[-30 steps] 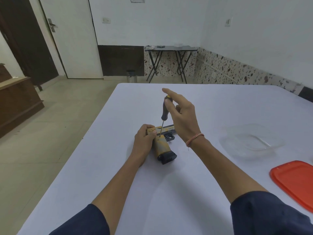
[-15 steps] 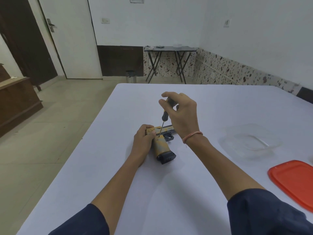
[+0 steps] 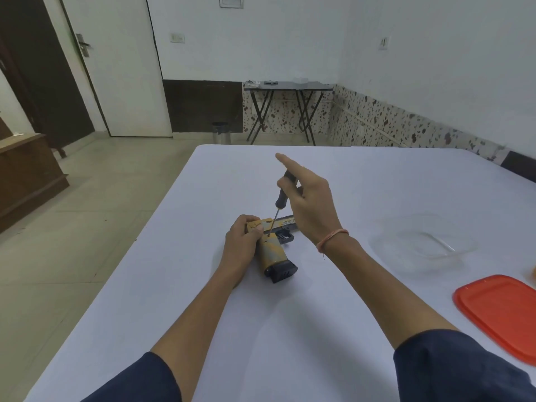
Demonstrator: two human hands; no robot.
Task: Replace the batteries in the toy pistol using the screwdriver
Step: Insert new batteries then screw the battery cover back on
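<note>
A yellow toy pistol (image 3: 272,253) with a black grip base lies on its side on the white table (image 3: 290,329). My left hand (image 3: 242,246) grips its rear end and holds it down. A screwdriver (image 3: 280,200) with a dark handle stands almost upright, its thin tip set on the pistol's side just above the grip. My right hand (image 3: 311,201) pinches the handle between thumb and fingers, with the forefinger stretched out straight above it. A thin orange band circles my right wrist.
A clear plastic container (image 3: 420,245) sits on the table to the right, with its red lid (image 3: 501,311) nearer the right edge. The table's left edge drops to a tiled floor. A folding side table (image 3: 287,87) stands against the far wall.
My right hand has turned on the screwdriver handle: the forefinger, curled over it half a second ago, now points straight out. The pistol and my left hand have stayed put.
</note>
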